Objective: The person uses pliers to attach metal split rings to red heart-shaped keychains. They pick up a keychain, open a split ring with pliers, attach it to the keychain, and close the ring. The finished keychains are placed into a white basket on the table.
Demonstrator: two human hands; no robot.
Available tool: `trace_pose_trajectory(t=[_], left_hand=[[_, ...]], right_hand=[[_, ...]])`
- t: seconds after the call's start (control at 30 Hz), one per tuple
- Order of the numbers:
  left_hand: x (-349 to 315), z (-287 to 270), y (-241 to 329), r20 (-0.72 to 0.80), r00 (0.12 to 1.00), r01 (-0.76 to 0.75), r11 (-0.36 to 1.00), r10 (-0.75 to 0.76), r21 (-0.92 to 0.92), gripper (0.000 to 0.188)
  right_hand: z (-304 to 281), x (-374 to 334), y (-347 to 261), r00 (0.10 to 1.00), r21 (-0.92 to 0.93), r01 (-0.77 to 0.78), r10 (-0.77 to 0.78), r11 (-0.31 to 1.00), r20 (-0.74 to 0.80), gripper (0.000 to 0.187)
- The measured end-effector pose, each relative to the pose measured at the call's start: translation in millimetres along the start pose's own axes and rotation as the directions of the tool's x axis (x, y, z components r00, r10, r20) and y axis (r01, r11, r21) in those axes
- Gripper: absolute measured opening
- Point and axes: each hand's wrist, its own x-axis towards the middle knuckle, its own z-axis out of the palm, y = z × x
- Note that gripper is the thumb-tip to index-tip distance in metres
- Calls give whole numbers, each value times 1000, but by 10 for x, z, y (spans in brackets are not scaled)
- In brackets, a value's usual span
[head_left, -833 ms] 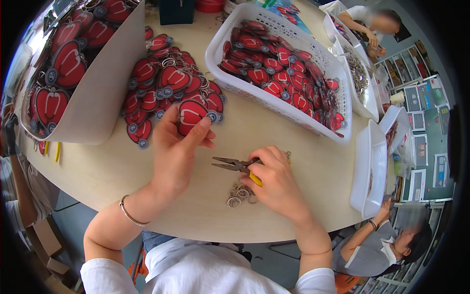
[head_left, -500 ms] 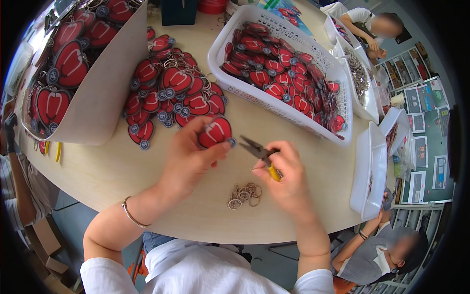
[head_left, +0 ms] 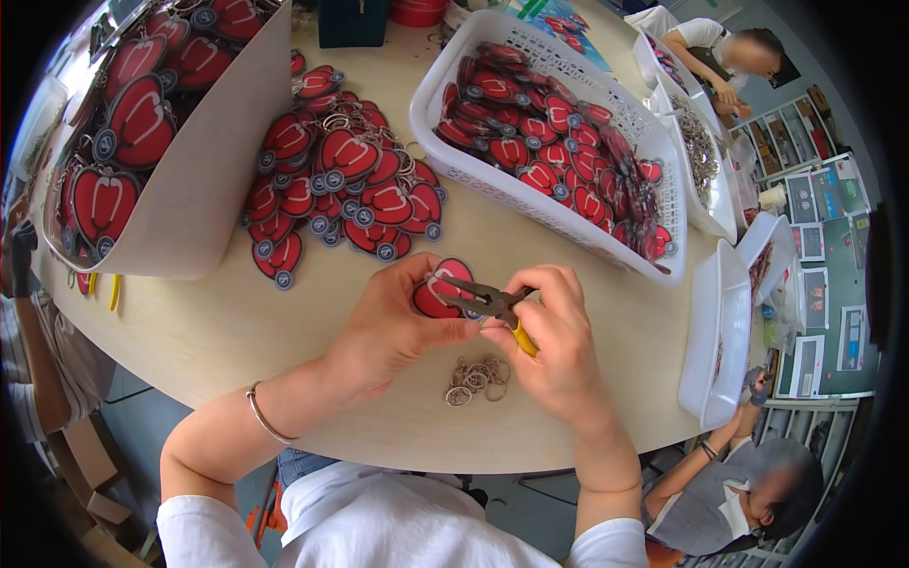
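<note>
My left hand (head_left: 383, 322) pinches a red, heart-shaped keychain charm (head_left: 429, 299) with a small round dark tag at its lower end. In my right hand (head_left: 561, 355) is a pair of pliers (head_left: 490, 303) with yellow grips. Its dark jaws lie over the charm, partly covering it. The two hands' fingertips nearly meet by the small tag; whether a tiny ring is held there I cannot make out. Just below them on the table lies a small heap of metal key rings (head_left: 476, 381) with short chains. Beyond my left hand spreads a pile of similar red charms (head_left: 346, 156), some with rings.
A tall whitish bin (head_left: 222, 142) full of charms stands at the left, with yellow-handled tools (head_left: 114, 292) beside it. A perforated white basket (head_left: 559, 248) of charms sits at the back right. White trays (head_left: 705, 350) line the right edge, where two people sit working.
My left hand has brought the charm down and to the right. The pliers have moved left, so their jaws now overlap the charm instead of pointing at it from the side.
</note>
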Motion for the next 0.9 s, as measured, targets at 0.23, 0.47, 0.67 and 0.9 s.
trace_pose_trajectory(t=[0.23,0.47,0.67,0.9], left_hand=[[-30,8,-35,-29,990,-140,990,140,3,41],[-63,50,-21,-77,982,-175,984,175,0,41],[-82,126,-6,-37,981,-190,981,191,25,29],[-112,51,15,12,978,-197,910,207,364,19]], right_hand=[[48,-66,-54,964,305,-222,254,926,-72,18],[205,-105,-41,909,608,-295,412,737,-59,11],[223,-110,-71,872,581,-304,466,755,-148,10],[53,-104,26,952,498,-192,283,845,-113,11]])
